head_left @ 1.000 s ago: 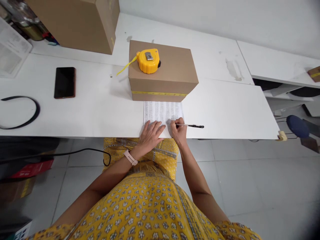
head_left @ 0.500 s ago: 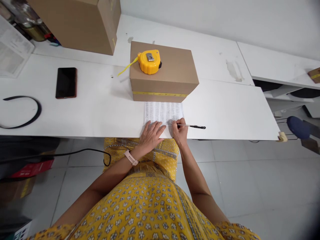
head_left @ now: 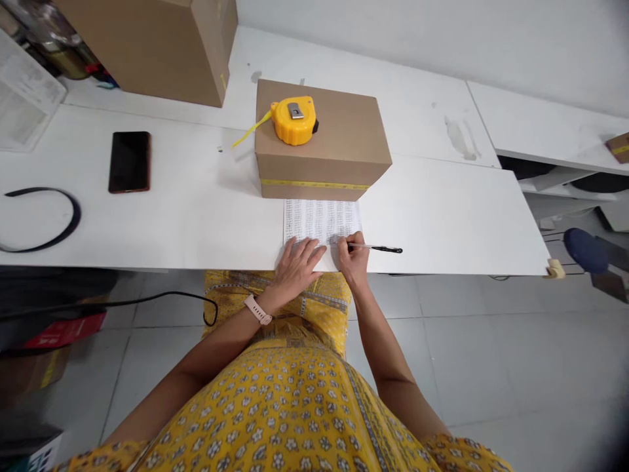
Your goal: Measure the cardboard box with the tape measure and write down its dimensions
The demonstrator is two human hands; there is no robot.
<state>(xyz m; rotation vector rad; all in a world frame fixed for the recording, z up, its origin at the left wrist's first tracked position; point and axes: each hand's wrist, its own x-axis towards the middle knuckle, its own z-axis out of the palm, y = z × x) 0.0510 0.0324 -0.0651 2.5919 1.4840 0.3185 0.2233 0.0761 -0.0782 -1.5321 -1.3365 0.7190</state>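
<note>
Head view, the only one here. The right hand (head_left: 352,259) is closed around a pen (head_left: 376,248), with the fingers pinched near the tip end. The tip rests on the printed sheet (head_left: 319,217). The black back end sticks out to the right of the hand, low over the surface (head_left: 442,216).

The left hand (head_left: 297,262) is opened flat w/ fingers spread, pressing the near left part of the sheet. It grasps nothing and only pins the paper down. A pale watch (head_left: 256,310) sits on that wrist.

Handling, as I judge it: the pen is light, thin, stiff and prob. a bit smooth. A three-finger pinch close to the tip gives the most control; taken at the back end it would wobble. The sheet is v. light and limp and should slide easily on the white surface, so a flat palm suits it better than a pinch at the edge.

Just beyond both hands stands a small cardboard box (head_left: 344,144), touching or nearly touching the far edge of the sheet, w/ a yellow tape measure (head_left: 293,120) on top. Far to the left of the left hand lie a dark phone (head_left: 129,161) and a black band (head_left: 44,219). The print on the sheet is too small to read; it looks like rows of figures, perhaps a table.
</note>
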